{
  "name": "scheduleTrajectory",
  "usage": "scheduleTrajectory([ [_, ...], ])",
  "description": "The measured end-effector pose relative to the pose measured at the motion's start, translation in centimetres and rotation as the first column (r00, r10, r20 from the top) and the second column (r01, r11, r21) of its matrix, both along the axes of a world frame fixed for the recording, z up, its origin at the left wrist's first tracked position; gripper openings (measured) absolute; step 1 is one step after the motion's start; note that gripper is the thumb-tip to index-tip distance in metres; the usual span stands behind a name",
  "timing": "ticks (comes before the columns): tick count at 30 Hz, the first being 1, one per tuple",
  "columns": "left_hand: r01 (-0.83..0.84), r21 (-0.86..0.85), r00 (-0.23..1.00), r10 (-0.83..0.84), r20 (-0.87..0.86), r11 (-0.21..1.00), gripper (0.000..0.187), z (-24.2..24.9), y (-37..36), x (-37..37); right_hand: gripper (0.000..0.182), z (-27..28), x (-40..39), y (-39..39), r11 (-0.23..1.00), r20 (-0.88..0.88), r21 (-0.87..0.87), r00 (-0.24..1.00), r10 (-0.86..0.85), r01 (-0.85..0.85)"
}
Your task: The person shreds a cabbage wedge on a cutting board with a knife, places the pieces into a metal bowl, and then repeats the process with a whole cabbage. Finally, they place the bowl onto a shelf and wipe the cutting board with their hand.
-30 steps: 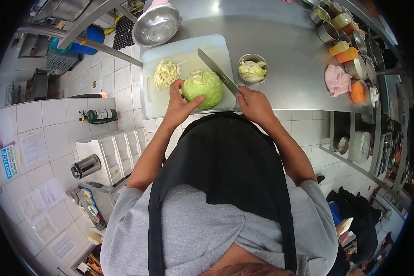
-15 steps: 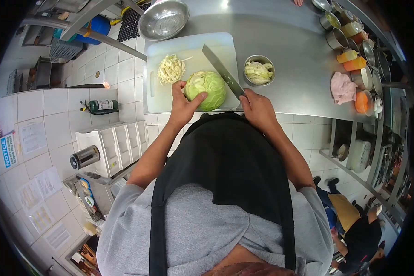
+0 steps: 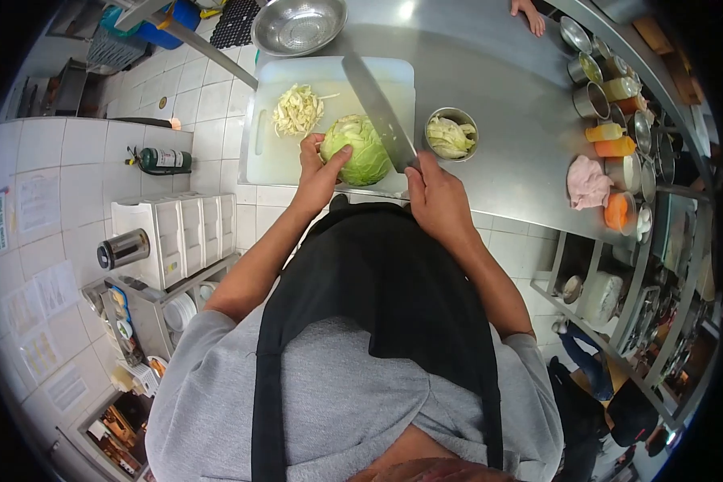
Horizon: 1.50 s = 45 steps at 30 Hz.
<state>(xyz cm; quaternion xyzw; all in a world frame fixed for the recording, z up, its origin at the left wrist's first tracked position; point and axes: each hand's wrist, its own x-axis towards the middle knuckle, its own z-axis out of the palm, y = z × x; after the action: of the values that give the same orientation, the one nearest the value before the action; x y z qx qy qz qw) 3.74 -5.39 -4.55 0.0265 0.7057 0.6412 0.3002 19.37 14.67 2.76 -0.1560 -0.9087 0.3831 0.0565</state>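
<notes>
A pale green cabbage (image 3: 360,157) sits near the front edge of the white cutting board (image 3: 289,72). My left hand (image 3: 320,173) grips its left side, thumb across the top and fingers behind. In my right hand (image 3: 438,193) is the handle of a large kitchen knife (image 3: 375,104). Its broad blade points away from me and slants left, along the cabbage's right side, with small pale flecks on the metal. Shredded cabbage (image 3: 299,111) lies piled on the board behind my left hand. Right of the board stands a metal container (image 3: 451,112) with cabbage pieces in it.
A perforated metal bowl (image 3: 299,24) stands behind the board. Along the steel table's (image 3: 498,120) right side are a pink cloth (image 3: 589,181), squeeze bottles (image 3: 614,147) and several metal pots. Another person's hand (image 3: 528,16) rests at the far edge. Someone else (image 3: 598,402) is at lower right.
The knife's blade has turned to show more of its flat side, close to the cabbage. My view has shifted slightly, and more of the other person's hand shows at the far edge.
</notes>
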Motion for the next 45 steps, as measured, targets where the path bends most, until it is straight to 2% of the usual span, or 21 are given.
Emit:
scheduleTrajectory([
  [3,-0.013,-0.010,1.000,0.013,-0.024,1.000,0.075,-1.2,-0.2,-0.2,0.031,3.2,0.2,-0.7,0.998,-0.093,-0.055,0.995,-0.042,0.037],
  [5,-0.012,-0.004,0.999,0.011,-0.038,1.000,0.075,-2.3,-0.4,-0.3,0.031,4.1,0.1,-1.1,0.994,-0.273,-0.049,0.956,-0.112,0.102],
  [6,-0.009,-0.003,0.997,0.009,-0.074,1.000,0.075,-2.9,-0.5,-0.3,0.031,3.7,-0.1,-1.3,0.994,-0.270,-0.047,0.957,-0.106,0.097],
  [8,-0.009,0.000,0.994,0.009,-0.107,1.000,0.075,-3.7,-0.6,-0.5,0.029,1.7,-0.6,-1.5,0.995,-0.080,0.012,0.992,-0.094,0.096],
  [9,-0.006,-0.023,0.991,0.002,-0.137,1.000,0.075,-3.8,-0.6,-0.5,0.029,-0.6,-1.0,-1.5,0.995,-0.077,0.014,0.993,-0.093,0.094],
  [10,0.002,-0.048,0.987,-0.010,-0.163,0.999,0.076,-3.9,-0.7,-0.3,0.028,-3.6,-1.3,-1.6,0.999,0.039,0.032,0.999,-0.033,0.031],
  [11,0.010,-0.048,0.987,-0.017,-0.158,0.999,0.076,-3.9,-0.8,-0.1,0.028,-4.1,-1.7,-1.8,0.999,0.153,0.044,0.988,0.023,-0.030],
  [13,-0.005,0.041,0.991,0.011,-0.136,0.999,0.074,-4.0,-0.7,-0.3,0.027,-4.6,-2.0,-1.4,0.998,0.149,0.054,0.988,0.037,-0.046],
  [17,-0.004,0.017,0.996,0.006,-0.089,1.000,0.087,-3.1,-0.5,-0.2,0.025,-4.4,-1.5,-1.9,0.997,0.139,0.059,0.989,0.040,-0.048],
  [19,-0.038,-0.152,0.957,-0.008,-0.289,0.988,0.103,-3.6,0.6,0.3,0.025,-4.8,-1.1,-2.0,0.993,0.158,0.097,0.986,0.046,-0.062],
  [22,-0.038,-0.087,0.944,0.007,-0.330,0.995,0.115,-3.8,1.2,1.4,0.025,-4.1,-0.3,-1.8,0.988,0.188,0.135,0.981,0.055,-0.081],
  [23,-0.050,-0.131,0.907,-0.010,-0.420,0.990,0.110,-3.5,1.3,2.0,0.025,-3.5,-0.1,-1.7,0.988,0.199,0.132,0.978,0.054,-0.081],
  [24,-0.058,-0.129,0.909,-0.001,-0.417,0.990,0.110,-3.1,1.2,2.5,0.025,-2.4,0.3,-1.7,0.987,0.203,0.134,0.977,0.062,-0.090],
  [26,-0.005,-0.181,0.834,-0.096,-0.543,0.984,0.107,-2.4,0.8,3.0,0.025,0.5,0.9,-1.4,0.986,0.286,0.122,0.955,0.078,-0.117],
  [29,0.041,-0.160,0.809,-0.127,-0.574,0.986,0.106,-2.1,0.4,3.0,0.024,3.1,1.0,-1.0,0.986,0.367,0.100,0.926,0.086,-0.132],
  [33,0.058,-0.174,0.837,-0.143,-0.529,0.983,0.100,-2.3,0.2,1.5,0.025,1.0,-1.4,-1.3,0.981,0.390,0.127,0.917,0.087,-0.147],
  [35,-0.032,-0.127,0.909,-0.024,-0.415,0.991,0.102,-2.6,1.0,0.2,0.025,-1.9,-2.8,-2.4,0.980,0.300,0.182,0.953,0.028,-0.086],
  [37,-0.050,-0.130,0.900,-0.011,-0.435,0.990,0.099,-2.1,1.7,-0.7,0.026,-2.7,-3.4,-2.1,0.979,0.277,0.194,0.961,0.014,-0.070],
  [39,-0.051,-0.145,0.897,-0.019,-0.441,0.988,0.097,-2.2,1.8,-0.8,0.027,-2.7,-3.4,-2.3,0.980,0.267,0.193,0.964,-0.011,-0.042],
  [41,-0.108,-0.046,0.915,0.081,-0.395,0.993,0.093,-2.5,2.0,-0.7,0.028,-2.3,-3.2,-2.2,0.986,0.246,0.157,0.969,0.021,-0.062],
  [45,-0.131,-0.051,0.901,0.097,-0.422,0.990,0.092,-3.1,2.4,-0.6,0.032,-0.1,-3.2,-1.4,0.992,0.254,0.106,0.966,0.037,-0.066],
])
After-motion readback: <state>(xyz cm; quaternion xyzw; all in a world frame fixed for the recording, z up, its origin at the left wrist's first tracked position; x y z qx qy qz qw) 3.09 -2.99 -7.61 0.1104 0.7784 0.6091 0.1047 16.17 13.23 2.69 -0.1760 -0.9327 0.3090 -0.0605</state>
